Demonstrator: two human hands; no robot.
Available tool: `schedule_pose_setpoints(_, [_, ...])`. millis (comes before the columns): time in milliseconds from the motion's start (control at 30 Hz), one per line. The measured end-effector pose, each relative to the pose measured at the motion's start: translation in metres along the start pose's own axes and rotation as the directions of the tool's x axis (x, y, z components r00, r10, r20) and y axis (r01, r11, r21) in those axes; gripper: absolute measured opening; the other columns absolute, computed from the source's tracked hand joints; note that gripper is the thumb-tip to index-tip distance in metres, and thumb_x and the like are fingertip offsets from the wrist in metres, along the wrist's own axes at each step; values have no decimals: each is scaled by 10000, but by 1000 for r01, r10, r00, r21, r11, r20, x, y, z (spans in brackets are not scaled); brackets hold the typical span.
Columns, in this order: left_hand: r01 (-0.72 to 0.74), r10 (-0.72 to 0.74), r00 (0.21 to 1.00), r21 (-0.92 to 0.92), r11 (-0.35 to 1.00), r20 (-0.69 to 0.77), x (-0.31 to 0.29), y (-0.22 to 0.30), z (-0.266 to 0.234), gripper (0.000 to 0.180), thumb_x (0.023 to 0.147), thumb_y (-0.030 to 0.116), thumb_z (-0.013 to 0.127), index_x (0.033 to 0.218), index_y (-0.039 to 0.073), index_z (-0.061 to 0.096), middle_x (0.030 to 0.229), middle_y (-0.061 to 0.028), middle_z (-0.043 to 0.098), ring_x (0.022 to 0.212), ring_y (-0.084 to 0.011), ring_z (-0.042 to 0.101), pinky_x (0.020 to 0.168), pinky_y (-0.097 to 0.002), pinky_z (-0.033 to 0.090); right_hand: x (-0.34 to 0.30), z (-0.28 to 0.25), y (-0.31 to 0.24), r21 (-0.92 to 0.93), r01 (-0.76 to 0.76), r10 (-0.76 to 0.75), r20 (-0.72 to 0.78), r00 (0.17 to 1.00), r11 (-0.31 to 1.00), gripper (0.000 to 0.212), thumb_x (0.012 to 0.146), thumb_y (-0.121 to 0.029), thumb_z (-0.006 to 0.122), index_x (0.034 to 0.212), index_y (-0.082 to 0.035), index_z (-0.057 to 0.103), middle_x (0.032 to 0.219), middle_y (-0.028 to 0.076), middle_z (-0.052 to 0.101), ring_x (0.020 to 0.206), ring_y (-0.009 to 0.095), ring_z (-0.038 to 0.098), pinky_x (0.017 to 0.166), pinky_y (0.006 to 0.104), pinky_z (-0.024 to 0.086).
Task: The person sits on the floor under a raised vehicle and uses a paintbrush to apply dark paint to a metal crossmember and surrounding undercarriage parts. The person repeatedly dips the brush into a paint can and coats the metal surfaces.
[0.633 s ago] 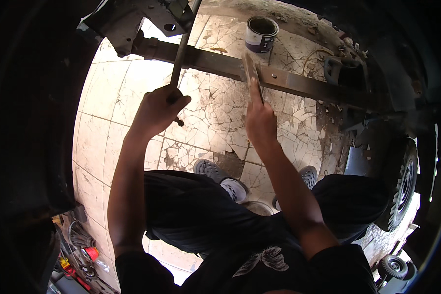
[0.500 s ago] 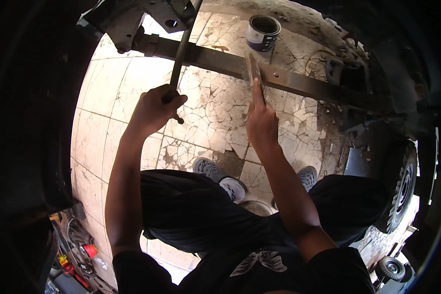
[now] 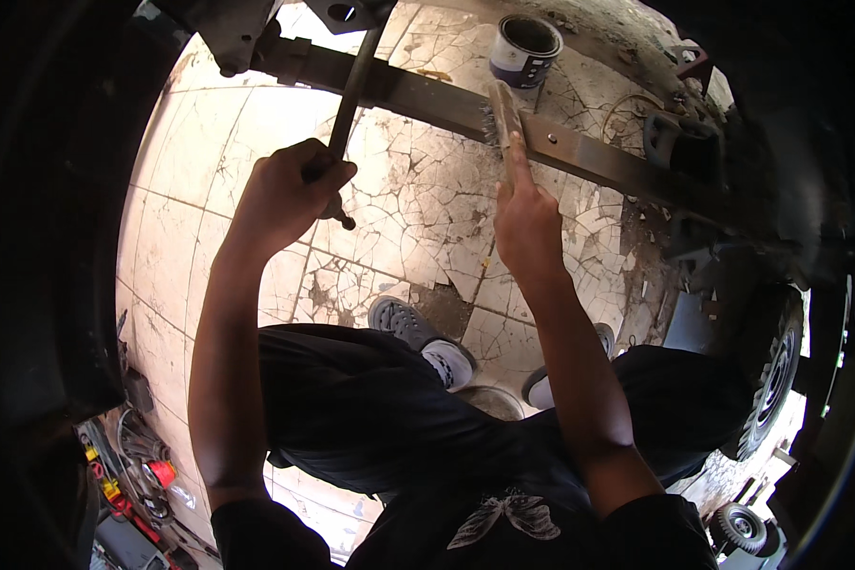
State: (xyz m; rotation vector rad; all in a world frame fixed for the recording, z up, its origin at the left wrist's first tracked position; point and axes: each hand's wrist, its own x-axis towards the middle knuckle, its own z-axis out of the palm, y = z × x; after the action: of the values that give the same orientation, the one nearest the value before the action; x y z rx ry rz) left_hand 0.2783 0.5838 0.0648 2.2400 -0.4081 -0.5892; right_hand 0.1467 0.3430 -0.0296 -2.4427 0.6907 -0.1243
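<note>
My right hand is closed round the handle of a wire brush, index finger stretched along its back. The brush's bristles face left and lie over or against a long dark metal bar that crosses in front of me; whether they touch it I cannot tell. My left hand is wrapped round the lower part of a slim dark metal rod, which slants up across the bar. The rod's knobbed lower end pokes out below my fist.
Beyond the bar stands an open paint can on cracked floor tiles. Dark metal brackets hang at the upper left. A treaded tyre is at the right. Tools and cables lie at the lower left.
The wire brush and my right hand have shifted slightly right, and the bristles now show on its left side. My left hand still grips the rod. The whole view has tilted a little.
</note>
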Motion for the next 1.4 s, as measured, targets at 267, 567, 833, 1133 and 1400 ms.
schedule_pose_setpoints(267, [61,-61,998,6,998,-2,11,3,-5,213,996,186,674,947,-21,676,747,-80,728,660,-123,702,636,-272,545,67,32,-20,83,118,-104,-150,983,990,667,1035,-159,544,1634,-144,250,839,304,675,796,474,721,727,543,588])
schedule_pose_setpoints(567, [99,-98,995,31,995,-9,6,12,-9,226,986,210,693,951,-13,689,759,-93,737,680,-130,710,651,-293,556,-10,17,-14,-23,45,-46,-18,999,999,709,1020,-120,552,1641,-139,211,795,258,670,772,457,725,687,512,592])
schedule_pose_setpoints(833, [44,-18,990,190,981,-137,14,-6,-13,321,921,294,764,887,-5,652,743,-123,745,642,-196,741,627,-318,566,84,63,-68,236,283,-230,-231,945,930,665,1008,-107,550,1604,-62,260,873,329,697,833,480,721,749,525,592])
schedule_pose_setpoints(1133, [205,-130,960,304,930,-250,23,-26,-8,614,765,536,848,1018,5,672,838,-131,764,836,-249,757,808,-378,564,24,62,-92,302,231,-220,-70,973,925,748,1009,-102,567,1619,-51,137,935,327,707,879,470,722,773,524,579])
schedule_pose_setpoints(1400, [197,-178,980,296,935,-90,27,-36,-1,444,819,406,828,1073,49,756,808,-67,782,772,-163,757,784,-314,569,73,77,-126,400,121,-80,-117,990,909,686,1023,-166,540,1598,-40,189,1124,371,667,979,541,672,881,567,556])
